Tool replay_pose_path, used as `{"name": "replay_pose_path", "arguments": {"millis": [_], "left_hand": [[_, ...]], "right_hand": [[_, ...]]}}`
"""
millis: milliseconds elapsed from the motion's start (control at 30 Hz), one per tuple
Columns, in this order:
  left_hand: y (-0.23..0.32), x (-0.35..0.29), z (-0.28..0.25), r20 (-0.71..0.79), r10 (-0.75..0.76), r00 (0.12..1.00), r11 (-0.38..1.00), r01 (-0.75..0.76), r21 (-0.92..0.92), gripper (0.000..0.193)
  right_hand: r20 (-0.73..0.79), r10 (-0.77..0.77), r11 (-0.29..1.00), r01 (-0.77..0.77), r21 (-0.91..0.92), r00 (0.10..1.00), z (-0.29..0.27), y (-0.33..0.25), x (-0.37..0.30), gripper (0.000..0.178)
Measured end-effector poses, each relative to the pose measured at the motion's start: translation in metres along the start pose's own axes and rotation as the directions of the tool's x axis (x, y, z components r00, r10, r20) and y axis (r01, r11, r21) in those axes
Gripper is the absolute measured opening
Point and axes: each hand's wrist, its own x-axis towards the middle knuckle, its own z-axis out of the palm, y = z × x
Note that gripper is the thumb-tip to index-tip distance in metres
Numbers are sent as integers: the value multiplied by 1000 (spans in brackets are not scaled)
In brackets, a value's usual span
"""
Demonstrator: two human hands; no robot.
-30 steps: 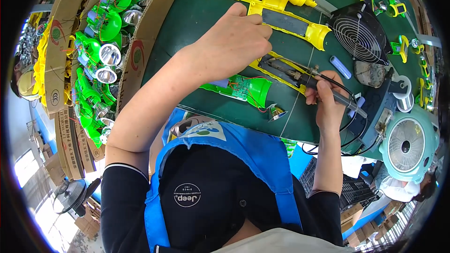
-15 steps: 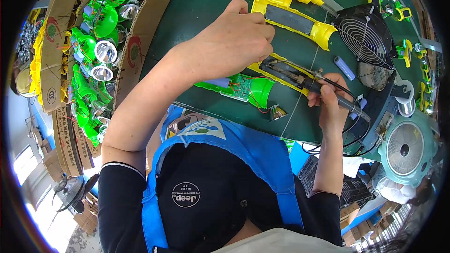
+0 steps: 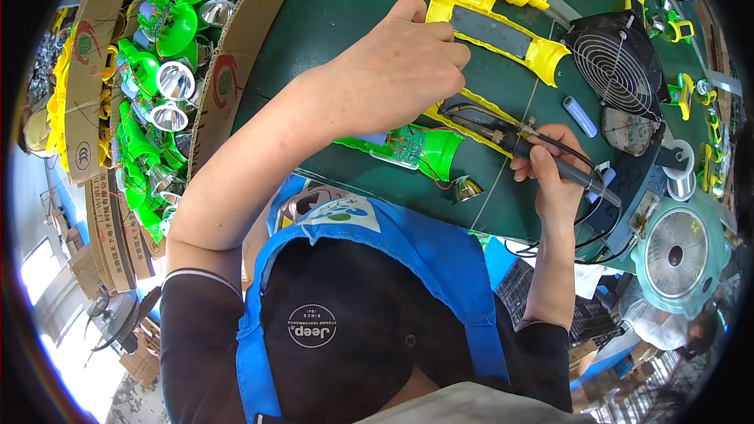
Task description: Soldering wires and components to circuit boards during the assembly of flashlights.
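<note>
My right hand (image 3: 550, 177) grips the dark handle of a soldering iron (image 3: 580, 175), its tip end pointing left over a yellow half shell (image 3: 496, 107) with a dark strip inside. My left hand (image 3: 397, 71) is closed above the left end of that shell. Its back hides its fingertips and whatever they pinch. Just below lies a green half shell (image 3: 440, 155) with a circuit board (image 3: 407, 145), red wires and a small silver reflector (image 3: 466, 188). Another yellow half shell (image 3: 542, 59) with a dark strip is beyond my left hand.
To the left, a cardboard box (image 3: 216, 82) holds green lamp parts and reflectors. A black fan (image 3: 616, 63), a blue cylindrical battery (image 3: 580, 115) and a stone-like block (image 3: 628, 130) are at the right. A solder spool (image 3: 682, 180) and pale green fan (image 3: 675, 255) stand near the table edge.
The view has shifted slightly. The soldering iron's front end has turned a little against the yellow shell; both hands keep nearly the same places and grips.
</note>
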Motion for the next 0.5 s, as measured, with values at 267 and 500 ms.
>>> {"name": "replay_pose_path", "arguments": {"millis": [267,500], "left_hand": [[2,-1,1,16,-15,1000,1000,15,-8,6],[2,-1,1,2,-10,1000,1000,10,-9,6]], "right_hand": [[39,-26,992,21,122,999,-10,1,-5,20],[-114,-127,977,145,159,985,-19,13,-18,35]]}}
